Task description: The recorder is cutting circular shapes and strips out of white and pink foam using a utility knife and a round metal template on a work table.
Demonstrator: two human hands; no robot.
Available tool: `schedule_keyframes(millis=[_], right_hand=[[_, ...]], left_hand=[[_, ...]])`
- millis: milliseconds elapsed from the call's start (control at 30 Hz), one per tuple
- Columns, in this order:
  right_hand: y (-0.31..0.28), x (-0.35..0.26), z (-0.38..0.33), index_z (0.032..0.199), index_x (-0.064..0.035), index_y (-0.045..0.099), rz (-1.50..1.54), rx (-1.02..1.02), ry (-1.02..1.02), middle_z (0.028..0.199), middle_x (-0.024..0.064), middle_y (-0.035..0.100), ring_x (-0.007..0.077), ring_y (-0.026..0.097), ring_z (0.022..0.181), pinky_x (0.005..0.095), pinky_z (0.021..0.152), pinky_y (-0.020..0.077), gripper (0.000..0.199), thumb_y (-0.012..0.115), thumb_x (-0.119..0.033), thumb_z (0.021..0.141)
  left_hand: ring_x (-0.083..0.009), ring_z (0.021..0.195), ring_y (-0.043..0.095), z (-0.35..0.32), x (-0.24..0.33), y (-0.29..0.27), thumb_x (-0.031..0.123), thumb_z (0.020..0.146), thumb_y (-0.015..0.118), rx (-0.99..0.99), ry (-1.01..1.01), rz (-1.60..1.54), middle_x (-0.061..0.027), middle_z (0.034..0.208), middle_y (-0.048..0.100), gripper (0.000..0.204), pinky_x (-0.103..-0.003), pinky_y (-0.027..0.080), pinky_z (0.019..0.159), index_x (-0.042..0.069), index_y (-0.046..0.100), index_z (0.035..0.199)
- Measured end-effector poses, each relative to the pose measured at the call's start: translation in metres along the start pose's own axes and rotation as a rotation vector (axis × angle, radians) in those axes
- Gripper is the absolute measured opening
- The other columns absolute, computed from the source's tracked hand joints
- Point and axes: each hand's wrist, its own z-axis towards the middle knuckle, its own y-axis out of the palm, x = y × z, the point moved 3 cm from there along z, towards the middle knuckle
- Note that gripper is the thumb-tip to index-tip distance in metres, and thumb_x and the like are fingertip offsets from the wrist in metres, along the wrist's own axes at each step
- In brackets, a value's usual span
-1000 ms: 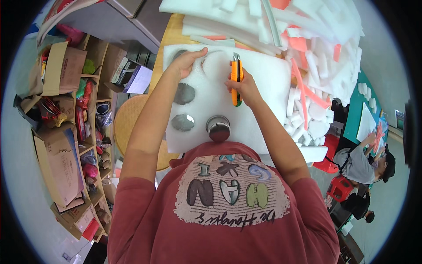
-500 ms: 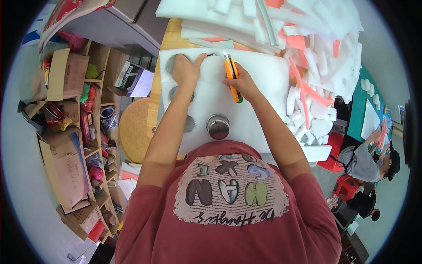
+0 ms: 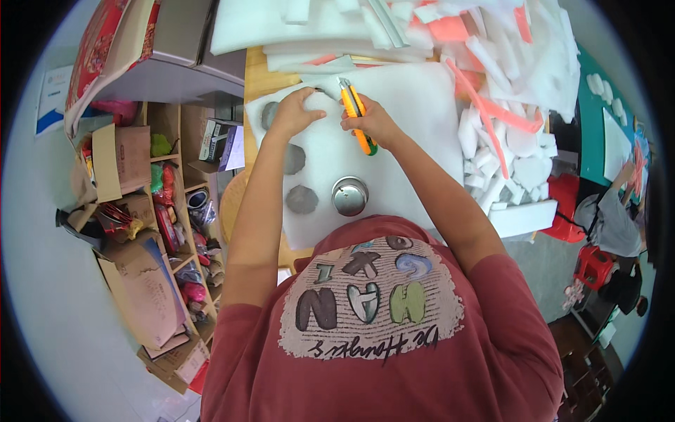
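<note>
My right hand grips a utility knife with an orange and green handle, its blade pointing up and away from me. The knife is just above a white foam sheet on the table. Near the sheet's far left corner, my left hand rests with thumb and fingers apart, and a dark cut mark shows beside its fingertips. Down the sheet's left side run round grey holes, one partly behind my left hand. A round metal cup stands on the foam close to my body.
Stacked foam sheets lie beyond the work. Foam offcuts, white and pink, pile up on the right. Wooden shelves with cardboard boxes stand at left. Another person is at the far right beside a green table.
The foam sheet has turned slightly and my view has shifted. My left thumb has come down from the cut mark, and the knife has moved a little left.
</note>
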Motion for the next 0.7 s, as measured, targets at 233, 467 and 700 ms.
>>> schedule_keyframes(millis=[233,467,700], right_hand=[[-0.015,0.015,0.004,0.112,-0.0006,0.043,0.364,0.082,0.014,0.094,0.0132,0.059,0.0206,0.063,0.077,0.0317,0.061,0.0513,0.047,0.066,-0.011,0.073],[-0.018,0.005,-0.005,0.114,-0.0028,0.041,0.261,0.020,0.175,0.096,0.0111,0.054,0.0183,0.059,0.075,0.0326,0.067,0.0507,0.044,0.063,-0.010,0.076],[-0.011,-0.009,-0.063,0.141,-0.0080,0.012,0.219,-0.041,0.151,0.106,0.0150,0.050,0.0178,0.056,0.072,0.0308,0.064,0.0497,0.069,0.049,-0.001,0.083]], left_hand=[[-0.0182,0.091,0.057,0.013,-0.015,0.009,0.009,0.069,0.072,-0.198,-0.181,-0.051,-0.0088,0.099,0.061,0.042,-0.029,0.044,0.081,0.004,0.056,0.107],[-0.0111,0.092,0.053,0.019,-0.019,0.008,0.003,0.077,0.065,-0.428,-0.401,-0.589,-0.0008,0.103,0.057,0.038,-0.025,0.042,0.085,0.007,0.051,0.112],[-0.0145,0.096,0.056,0.025,-0.027,0.010,0.004,0.076,0.066,-0.390,-0.523,-0.579,-0.0056,0.108,0.058,0.054,-0.026,0.043,0.086,0.003,0.044,0.125]])
